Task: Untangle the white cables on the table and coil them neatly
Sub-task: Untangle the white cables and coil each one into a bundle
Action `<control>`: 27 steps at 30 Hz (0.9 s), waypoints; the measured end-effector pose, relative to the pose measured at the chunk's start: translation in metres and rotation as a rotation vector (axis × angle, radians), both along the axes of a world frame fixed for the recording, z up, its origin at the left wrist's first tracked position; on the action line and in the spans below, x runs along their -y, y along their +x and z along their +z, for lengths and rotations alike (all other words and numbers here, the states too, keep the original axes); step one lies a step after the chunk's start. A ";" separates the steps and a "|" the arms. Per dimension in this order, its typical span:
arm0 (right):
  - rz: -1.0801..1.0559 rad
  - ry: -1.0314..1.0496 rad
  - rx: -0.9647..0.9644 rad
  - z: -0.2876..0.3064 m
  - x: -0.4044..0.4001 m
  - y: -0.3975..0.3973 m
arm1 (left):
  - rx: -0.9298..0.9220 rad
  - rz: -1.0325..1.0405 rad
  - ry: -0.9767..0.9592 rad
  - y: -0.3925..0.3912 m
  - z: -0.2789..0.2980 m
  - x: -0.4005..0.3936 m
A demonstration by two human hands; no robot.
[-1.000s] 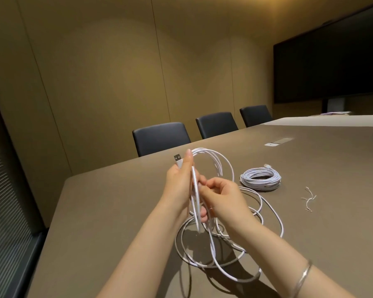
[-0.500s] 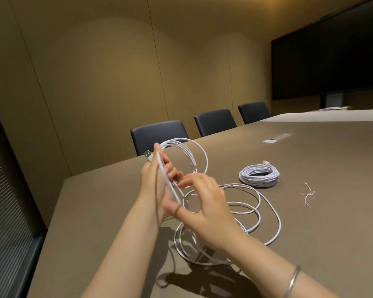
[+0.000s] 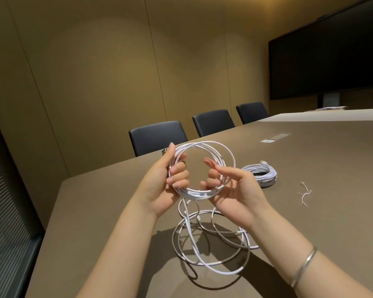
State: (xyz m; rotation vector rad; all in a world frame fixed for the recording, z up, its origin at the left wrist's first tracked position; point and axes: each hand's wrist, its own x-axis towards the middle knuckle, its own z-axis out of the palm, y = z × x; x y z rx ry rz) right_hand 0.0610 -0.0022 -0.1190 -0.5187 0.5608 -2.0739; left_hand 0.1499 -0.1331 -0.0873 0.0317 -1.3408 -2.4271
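Holding a round coil of white USB cable (image 3: 205, 166) up above the table (image 3: 95, 211). Left hand (image 3: 164, 186) curled round its left side, right hand (image 3: 230, 190) pinching the lower right strands (index sticking out). Rest of it trailing down in loose loops (image 3: 211, 239) below the coil; finished bundle (image 3: 261, 174) just right of it.

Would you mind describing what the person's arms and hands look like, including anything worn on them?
Both forearms are bare, with no sleeves in view. The left hand carries no ring, watch or glove that I can see. The right hand is also ungloved, and a thin silver bangle circles the right wrist. The fingernails look short and plain.
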 end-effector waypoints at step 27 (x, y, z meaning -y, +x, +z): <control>-0.143 0.370 -0.441 -0.020 0.020 0.007 | 0.113 0.320 0.055 -0.007 -0.027 0.008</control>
